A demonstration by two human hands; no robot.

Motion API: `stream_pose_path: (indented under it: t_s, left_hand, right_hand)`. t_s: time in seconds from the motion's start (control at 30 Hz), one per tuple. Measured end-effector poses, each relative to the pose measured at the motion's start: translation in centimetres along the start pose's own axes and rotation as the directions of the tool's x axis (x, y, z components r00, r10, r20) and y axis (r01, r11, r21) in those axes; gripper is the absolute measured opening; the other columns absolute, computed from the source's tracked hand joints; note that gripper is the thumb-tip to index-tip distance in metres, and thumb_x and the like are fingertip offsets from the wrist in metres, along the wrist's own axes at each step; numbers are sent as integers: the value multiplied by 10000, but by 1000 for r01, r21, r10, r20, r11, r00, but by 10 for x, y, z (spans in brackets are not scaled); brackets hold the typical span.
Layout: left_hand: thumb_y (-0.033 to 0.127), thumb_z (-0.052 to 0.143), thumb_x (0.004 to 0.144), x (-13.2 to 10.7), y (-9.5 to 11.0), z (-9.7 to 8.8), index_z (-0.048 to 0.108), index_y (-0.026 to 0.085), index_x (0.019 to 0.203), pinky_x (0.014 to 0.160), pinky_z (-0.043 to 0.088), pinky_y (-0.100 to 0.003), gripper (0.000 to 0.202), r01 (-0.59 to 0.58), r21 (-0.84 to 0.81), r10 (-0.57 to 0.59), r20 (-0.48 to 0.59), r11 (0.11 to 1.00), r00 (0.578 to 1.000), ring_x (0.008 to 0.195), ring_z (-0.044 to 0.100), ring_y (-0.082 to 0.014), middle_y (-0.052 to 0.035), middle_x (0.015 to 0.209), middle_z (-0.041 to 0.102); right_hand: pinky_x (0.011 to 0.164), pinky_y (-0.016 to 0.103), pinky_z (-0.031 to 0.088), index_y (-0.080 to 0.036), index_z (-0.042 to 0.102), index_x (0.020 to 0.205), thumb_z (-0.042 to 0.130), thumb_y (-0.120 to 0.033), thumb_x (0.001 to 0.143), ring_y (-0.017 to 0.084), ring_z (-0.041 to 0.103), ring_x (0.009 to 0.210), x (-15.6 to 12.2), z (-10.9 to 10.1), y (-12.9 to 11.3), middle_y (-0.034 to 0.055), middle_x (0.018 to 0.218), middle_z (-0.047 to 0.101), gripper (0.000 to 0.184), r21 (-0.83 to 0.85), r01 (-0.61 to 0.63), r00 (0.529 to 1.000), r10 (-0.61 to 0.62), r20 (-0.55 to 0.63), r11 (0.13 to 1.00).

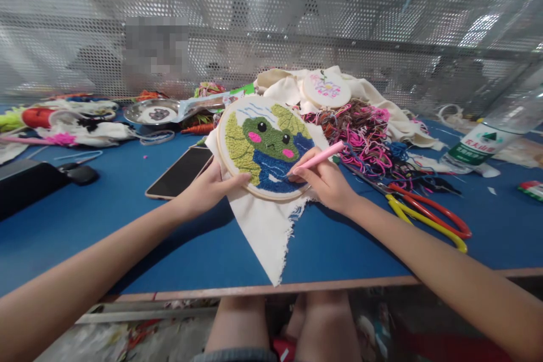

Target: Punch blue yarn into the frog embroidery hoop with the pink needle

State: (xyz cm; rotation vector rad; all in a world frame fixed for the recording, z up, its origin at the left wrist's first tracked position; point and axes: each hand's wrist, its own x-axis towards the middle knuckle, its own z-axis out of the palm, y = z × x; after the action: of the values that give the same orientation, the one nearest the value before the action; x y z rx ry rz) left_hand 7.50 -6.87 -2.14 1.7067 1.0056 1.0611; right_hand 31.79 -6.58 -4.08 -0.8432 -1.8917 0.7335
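Observation:
My left hand (220, 181) grips the lower left rim of a round embroidery hoop (223, 144), its thumb lying on the front. White cloth (263, 232) is stretched in the hoop and hangs below it with a frayed edge. A frog picture (271, 137) in looped green, blue and yellow-green yarn covers most of the cloth. Closed around a pink punch needle (320, 157), my right hand (324, 181) rests at the hoop's lower right. The tool's tip meets the blue yarn area; its exact point is hidden by the fingers.
Red-and-yellow-handled scissors (428, 215) lie to the right, beside a tangled yarn heap (360, 124). A plastic bottle (487, 136) stands tilted in view farther right. Left of the hoop are a phone (182, 172), a metal dish (146, 112) and a black object (29, 181). Perforated metal panels (254, 22) rise behind.

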Motion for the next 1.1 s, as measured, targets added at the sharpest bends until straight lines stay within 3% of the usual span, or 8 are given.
stream_pose_path:
  t_s: [0.43,0.63,0.73,0.87,1.1]
  left_hand:
    - [361,668,749,-4,0,0,565,181,1167,1039,400,-437,467,-2,11,2,8,1000,1000,1171,525,-289,-77,1265,585]
    - [354,658,766,-8,4,3,555,197,1186,1016,433,-404,460,33,-1,-33,15,999,999,1137,555,-273,-61,1240,606]
    - [338,655,771,-8,5,4,553,192,1182,1018,432,-392,448,15,18,-15,22,1000,1000,1157,539,-264,-60,1259,591]
    - [347,660,761,-5,2,2,541,168,1175,1020,419,-429,466,3,29,-3,-11,1000,1000,1203,495,-284,-85,1277,571]
    - [368,669,746,-3,-5,-3,489,154,1218,1033,388,-456,549,-2,86,4,-22,996,1000,1233,456,-294,-115,1335,511]
  right_hand:
    - [660,281,472,-194,624,776,657,-303,775,146,591,727,6,1,6,7,801,618,114,28,-30,999,30,16,999]
    - [748,321,450,-195,632,724,680,-265,756,163,575,791,9,6,8,13,780,613,90,-60,119,992,-115,58,991]
    - [754,322,441,-194,625,710,672,-292,765,165,575,799,10,9,8,13,786,615,121,-108,125,989,-115,92,986]
    - [761,304,429,-201,619,780,612,-313,817,158,587,794,7,8,2,4,817,630,118,-178,76,996,-67,55,981]
    - [669,283,455,-206,575,807,539,-358,865,144,585,717,0,1,-5,18,839,586,166,-131,30,999,-35,-37,991]
